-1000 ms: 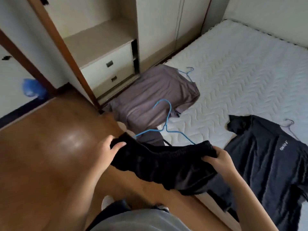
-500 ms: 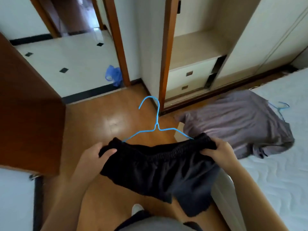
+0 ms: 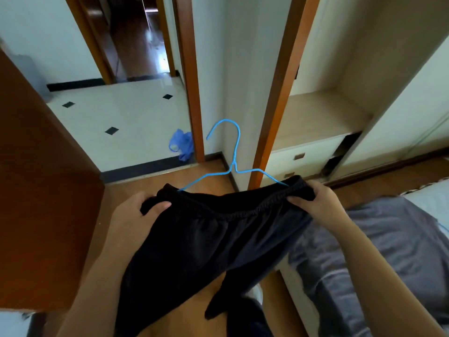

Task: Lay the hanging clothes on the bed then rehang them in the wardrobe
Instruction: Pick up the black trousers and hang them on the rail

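1. Black shorts [image 3: 206,244] held out flat at waist level over the wooden floor [image 3: 150,188], waistband stretched between both hands
2. Left hand [image 3: 132,220] clamps the left end of the waistband, thumb on top of the fabric, fingers hidden beneath
3. Right hand [image 3: 318,200] clamps the right end of the waistband, fingers curled over the bunched elastic
4. Blue wire hanger [image 3: 233,161] sits inside the shorts: both shoulders run under the waistband, hook stands clear above it, pointing away from the person
5. Wardrobe [image 3: 323,113] straight ahead, open; bare shelf over two drawers [image 3: 303,156]
6. Grey garment [image 3: 379,244] lies on the bed [image 3: 435,198] at lower right, beneath the right forearm
7. Brown door [image 3: 41,181] at left; tiled floor [image 3: 126,113] beyond the doorway, blue plastic bag [image 3: 182,144] on it beside the door frame
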